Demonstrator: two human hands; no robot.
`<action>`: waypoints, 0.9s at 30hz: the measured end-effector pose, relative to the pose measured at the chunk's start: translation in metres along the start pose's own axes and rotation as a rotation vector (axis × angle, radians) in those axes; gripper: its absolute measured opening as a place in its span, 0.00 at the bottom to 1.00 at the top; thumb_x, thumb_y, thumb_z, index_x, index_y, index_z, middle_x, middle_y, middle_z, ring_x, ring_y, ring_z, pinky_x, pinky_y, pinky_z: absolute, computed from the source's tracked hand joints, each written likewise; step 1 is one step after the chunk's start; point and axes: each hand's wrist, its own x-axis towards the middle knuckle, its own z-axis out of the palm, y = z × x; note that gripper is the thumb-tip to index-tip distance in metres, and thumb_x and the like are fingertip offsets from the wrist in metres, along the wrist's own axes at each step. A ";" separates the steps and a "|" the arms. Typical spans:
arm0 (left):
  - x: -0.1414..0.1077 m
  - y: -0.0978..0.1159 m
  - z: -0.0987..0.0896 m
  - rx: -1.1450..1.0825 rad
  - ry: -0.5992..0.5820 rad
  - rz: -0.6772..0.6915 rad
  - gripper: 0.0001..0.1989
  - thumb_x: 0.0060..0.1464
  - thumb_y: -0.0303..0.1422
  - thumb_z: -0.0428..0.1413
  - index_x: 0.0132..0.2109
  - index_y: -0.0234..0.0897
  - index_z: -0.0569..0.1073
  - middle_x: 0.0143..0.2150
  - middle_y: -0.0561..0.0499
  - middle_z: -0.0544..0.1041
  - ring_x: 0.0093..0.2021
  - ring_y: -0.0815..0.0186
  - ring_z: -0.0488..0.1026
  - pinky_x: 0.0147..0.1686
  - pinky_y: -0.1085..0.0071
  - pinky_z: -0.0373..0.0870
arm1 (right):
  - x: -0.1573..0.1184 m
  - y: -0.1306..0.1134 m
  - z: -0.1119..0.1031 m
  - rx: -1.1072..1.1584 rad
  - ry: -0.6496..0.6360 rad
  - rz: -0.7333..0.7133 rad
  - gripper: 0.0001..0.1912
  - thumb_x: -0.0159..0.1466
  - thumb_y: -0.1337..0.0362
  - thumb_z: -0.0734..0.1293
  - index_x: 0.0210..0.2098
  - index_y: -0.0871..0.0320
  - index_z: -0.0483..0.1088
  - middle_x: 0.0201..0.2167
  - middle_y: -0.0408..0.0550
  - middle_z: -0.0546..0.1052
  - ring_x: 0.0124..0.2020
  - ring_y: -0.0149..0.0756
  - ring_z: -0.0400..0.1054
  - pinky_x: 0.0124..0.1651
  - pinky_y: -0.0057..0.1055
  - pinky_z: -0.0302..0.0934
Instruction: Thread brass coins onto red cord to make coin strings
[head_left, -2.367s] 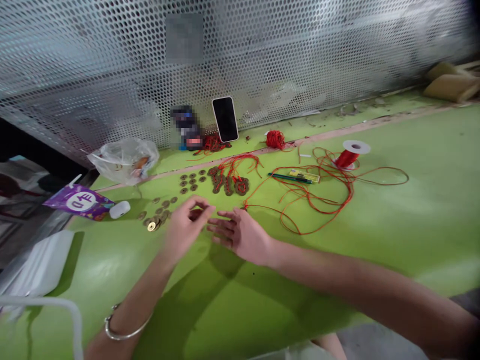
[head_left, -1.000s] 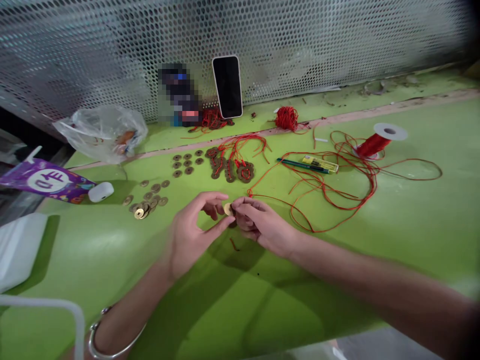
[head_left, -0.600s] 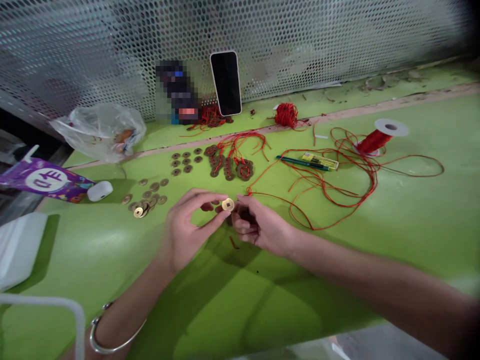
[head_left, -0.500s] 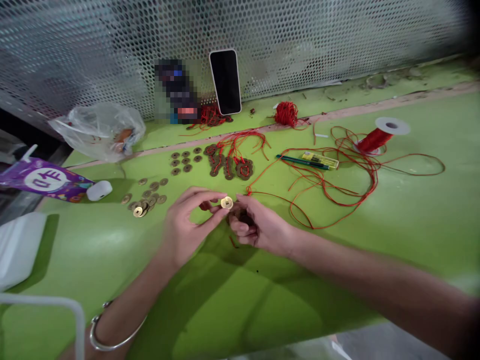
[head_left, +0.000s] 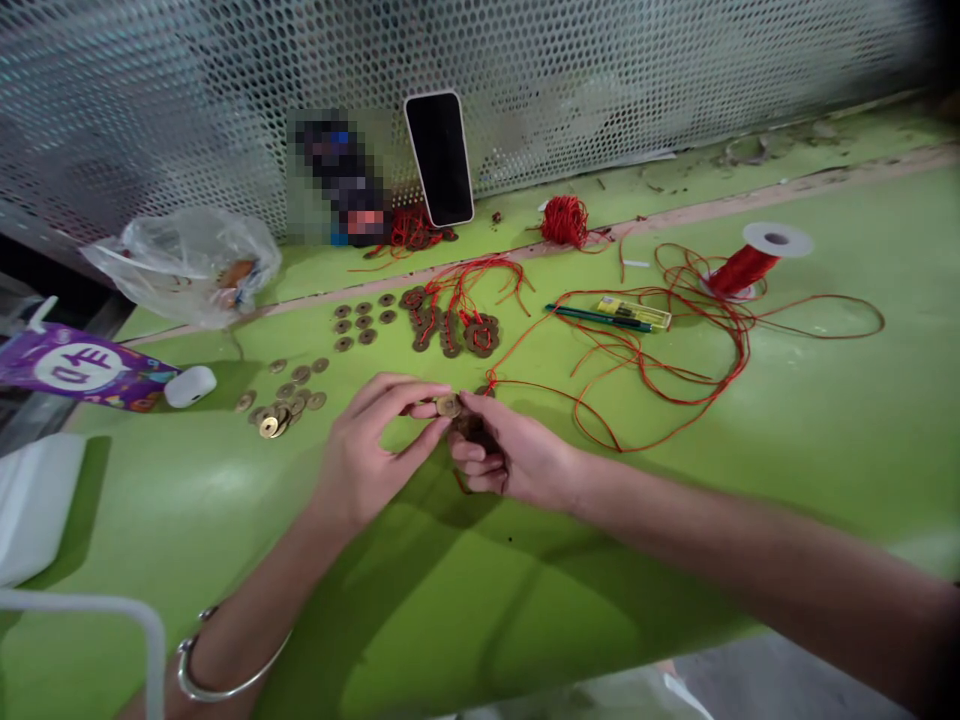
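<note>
Between the thumb and fingers of my left hand (head_left: 375, 440) is a round brass coin (head_left: 448, 405) with a square hole. My right hand (head_left: 517, 445) is closed beside it, its thumb tip at the coin's edge. Its curled fingers grip several dark coins (head_left: 471, 427), partly hidden by the hand. Red cord (head_left: 491, 378) emerges just above the right hand and runs off to the right. Left of my left hand lies a loose pile of coins (head_left: 281, 412). Farther back, coins strung with red cord (head_left: 480, 335) lie beside rows of single coins (head_left: 364, 322).
A spool of red cord (head_left: 750, 262) stands at right, near a green pen (head_left: 600, 319) and a yellow packet (head_left: 636, 312). A phone (head_left: 441, 160) leans on the perforated metal screen (head_left: 570, 80). At left are a plastic bag (head_left: 187, 265), a purple pouch (head_left: 82, 365) and a white case (head_left: 190, 386).
The coin in my left hand has tilted and come closer to my right hand, whose thumb now meets it. The whole view has shifted slightly.
</note>
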 end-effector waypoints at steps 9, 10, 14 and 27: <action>-0.003 -0.004 0.003 0.128 0.055 0.116 0.11 0.56 0.28 0.56 0.48 0.39 0.73 0.43 0.48 0.72 0.44 0.63 0.72 0.46 0.66 0.70 | 0.000 -0.001 0.000 0.001 -0.015 0.005 0.14 0.69 0.60 0.52 0.28 0.57 0.57 0.16 0.35 0.51 0.17 0.25 0.34 0.20 0.22 0.33; -0.003 -0.004 0.003 0.138 0.058 0.126 0.11 0.56 0.28 0.56 0.48 0.39 0.73 0.43 0.48 0.72 0.44 0.63 0.72 0.46 0.66 0.70 | 0.000 -0.001 0.000 0.003 -0.017 0.007 0.14 0.69 0.60 0.52 0.28 0.57 0.57 0.16 0.35 0.51 0.17 0.25 0.34 0.20 0.22 0.33; -0.003 -0.004 0.004 0.172 0.064 0.121 0.10 0.58 0.29 0.55 0.46 0.41 0.74 0.42 0.48 0.73 0.43 0.63 0.72 0.45 0.66 0.70 | 0.000 0.000 0.000 0.023 -0.025 0.001 0.14 0.69 0.59 0.53 0.28 0.57 0.56 0.16 0.35 0.52 0.17 0.25 0.35 0.20 0.22 0.34; 0.000 -0.001 0.003 0.127 0.127 0.230 0.10 0.55 0.23 0.57 0.42 0.41 0.75 0.40 0.51 0.77 0.39 0.66 0.74 0.41 0.68 0.71 | 0.001 0.002 -0.002 0.093 -0.023 0.005 0.16 0.68 0.60 0.53 0.24 0.57 0.51 0.16 0.36 0.52 0.17 0.25 0.36 0.20 0.23 0.35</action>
